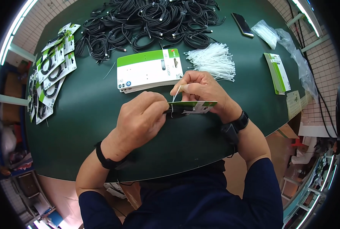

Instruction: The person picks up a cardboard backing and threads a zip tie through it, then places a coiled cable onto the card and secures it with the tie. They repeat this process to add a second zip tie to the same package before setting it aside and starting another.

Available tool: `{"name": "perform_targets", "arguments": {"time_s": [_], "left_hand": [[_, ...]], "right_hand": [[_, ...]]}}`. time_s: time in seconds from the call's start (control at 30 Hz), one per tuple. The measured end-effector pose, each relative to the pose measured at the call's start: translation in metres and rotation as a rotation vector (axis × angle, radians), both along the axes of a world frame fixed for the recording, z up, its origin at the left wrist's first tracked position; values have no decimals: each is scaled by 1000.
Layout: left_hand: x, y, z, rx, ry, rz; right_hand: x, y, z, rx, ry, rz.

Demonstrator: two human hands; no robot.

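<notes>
Between my hands, over the near part of the table, is a green and white backing card (200,107), seen nearly edge-on, with a black coiled cable (177,110) against it. My left hand (141,114) is closed on the card's left end. Pinched in the thumb and forefinger of my right hand (206,91) is a white cable tie (177,94) that rises from the card, whose right end rests against that hand's lower fingers. Just beyond lies a stack of flat backing cards (139,74). A heap of white cable ties (214,61) lies to its right.
Many black coiled cables (151,23) cover the table's far side. Finished carded cables (51,72) pile up at the left edge. At the right are a phone (242,25), a clear bag of ties (266,33), more cards (277,74) and crumpled plastic film (299,57).
</notes>
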State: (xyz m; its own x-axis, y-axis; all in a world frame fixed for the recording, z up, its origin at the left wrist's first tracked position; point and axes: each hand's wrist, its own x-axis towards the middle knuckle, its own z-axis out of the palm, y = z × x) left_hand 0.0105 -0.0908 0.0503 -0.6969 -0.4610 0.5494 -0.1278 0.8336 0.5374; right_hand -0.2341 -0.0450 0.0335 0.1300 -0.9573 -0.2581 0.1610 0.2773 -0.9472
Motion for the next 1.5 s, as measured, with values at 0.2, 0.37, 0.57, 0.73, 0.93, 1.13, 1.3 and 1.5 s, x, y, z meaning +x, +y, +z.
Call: {"name": "perform_targets", "arguments": {"time_s": [0.2,0.37,0.57,0.73,0.93,1.13,1.3,1.5], "left_hand": [[-5,4,-8,-225,57,-4],[-10,7,-2,-210,-3,29],[-10,8,5,-171,-37,19],[-10,13,10,-124,-109,8],[-6,17,11,-69,-104,-14],[-5,23,14,-23,-117,-51],[1,15,14,25,-106,3],[-8,17,10,2,-100,-10]], "right_hand": [[-7,0,-9,-64,-30,29],[-10,0,-5,-47,54,70],[-8,-3,-5,-22,72,91],[-5,-5,-4,0,92,131],[-9,-8,-8,-33,201,69],[-17,-4,1,-22,167,48],[-9,2,15,4,152,199],[-6,3,9,-142,225,369]]}}
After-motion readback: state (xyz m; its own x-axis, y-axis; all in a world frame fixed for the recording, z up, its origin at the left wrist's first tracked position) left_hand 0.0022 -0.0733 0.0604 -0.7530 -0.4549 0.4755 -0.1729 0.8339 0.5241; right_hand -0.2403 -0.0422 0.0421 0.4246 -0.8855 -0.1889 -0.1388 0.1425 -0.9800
